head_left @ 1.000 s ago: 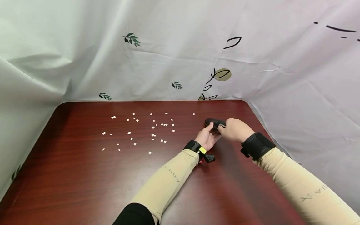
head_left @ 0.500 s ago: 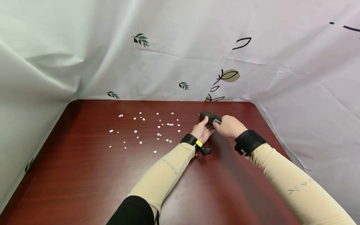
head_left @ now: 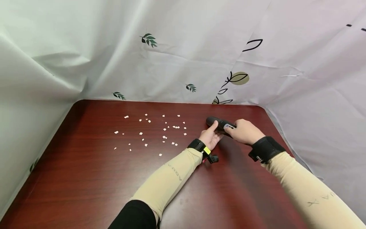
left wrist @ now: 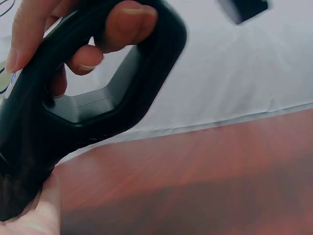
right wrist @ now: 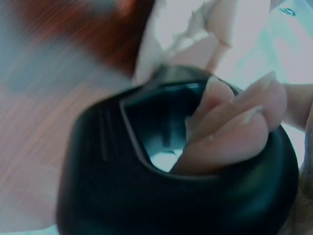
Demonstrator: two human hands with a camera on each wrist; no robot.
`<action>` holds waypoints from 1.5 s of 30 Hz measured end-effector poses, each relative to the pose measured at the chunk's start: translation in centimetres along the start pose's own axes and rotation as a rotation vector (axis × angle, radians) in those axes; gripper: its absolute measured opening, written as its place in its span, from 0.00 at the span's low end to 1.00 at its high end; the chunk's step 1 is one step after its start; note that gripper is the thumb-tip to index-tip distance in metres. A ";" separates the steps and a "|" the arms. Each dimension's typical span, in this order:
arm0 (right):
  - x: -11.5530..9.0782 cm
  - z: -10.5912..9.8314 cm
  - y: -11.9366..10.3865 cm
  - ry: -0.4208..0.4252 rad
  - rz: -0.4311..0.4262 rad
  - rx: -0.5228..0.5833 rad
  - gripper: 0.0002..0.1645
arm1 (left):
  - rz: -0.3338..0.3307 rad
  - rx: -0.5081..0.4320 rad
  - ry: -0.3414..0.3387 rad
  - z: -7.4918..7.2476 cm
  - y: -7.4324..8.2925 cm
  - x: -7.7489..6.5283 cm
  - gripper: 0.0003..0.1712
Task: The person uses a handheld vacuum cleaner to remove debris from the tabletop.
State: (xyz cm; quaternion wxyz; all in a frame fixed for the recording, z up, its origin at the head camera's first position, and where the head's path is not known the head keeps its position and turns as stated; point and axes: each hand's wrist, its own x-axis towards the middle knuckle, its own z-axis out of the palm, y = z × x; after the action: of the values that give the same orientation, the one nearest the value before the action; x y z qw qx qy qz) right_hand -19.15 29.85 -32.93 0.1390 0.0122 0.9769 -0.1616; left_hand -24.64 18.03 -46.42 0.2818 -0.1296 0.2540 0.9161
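Head view: right hand [head_left: 245, 131] is curling its fingers through the black loop handle [left wrist: 152, 78] of the elongated black plastic handheld device [head_left: 221, 124], likely for control, left hand [head_left: 210, 137] is gripping its rounded nose [head_left: 210, 120], probably steadying it, right of small white paper scraps [head_left: 164, 137] on the glossy red-brown table [head_left: 85, 178].

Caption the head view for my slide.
Left hand and right hand hold a black device over a reddish table scattered with white scraps.

Passage is being left over the near left of the table [head_left: 71, 190], the middle is being occupied by flat white scraps [head_left: 164, 137], far right is being blocked by left hand [head_left: 210, 138], right hand [head_left: 246, 131] and black device [head_left: 212, 121], back is being closed by curtain [head_left: 168, 70]
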 end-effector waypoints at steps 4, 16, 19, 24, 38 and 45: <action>-1.2 -1.4 1.1 -0.030 -0.002 -0.017 0.28 | -0.041 0.011 -0.015 0.8 -1.1 -0.9 0.30; 0.5 -1.1 -2.4 0.098 -0.095 -0.045 0.14 | 0.020 -0.079 0.042 0.4 0.6 -0.3 0.31; 1.4 -1.1 -4.1 0.172 -0.128 -0.051 0.14 | 0.036 -0.094 0.067 0.3 1.6 0.0 0.30; 2.2 -1.4 -4.1 0.204 -0.123 -0.043 0.16 | 0.033 -0.105 0.057 0.2 2.2 0.3 0.29; -0.7 -1.6 0.0 0.067 -0.087 -0.018 0.30 | -0.113 -0.014 0.007 -0.7 1.1 -5.0 0.35; -0.2 -1.0 -1.7 -0.015 -0.104 -0.031 0.30 | -0.055 -0.052 0.025 -0.6 2.0 -6.2 0.39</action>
State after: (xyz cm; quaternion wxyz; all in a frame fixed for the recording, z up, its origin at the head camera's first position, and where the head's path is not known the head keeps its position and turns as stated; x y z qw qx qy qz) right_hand -19.32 28.59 -31.42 0.1379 -0.0423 0.9776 -0.1535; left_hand -20.69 13.49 -43.81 0.3002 -0.1551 0.2299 0.9127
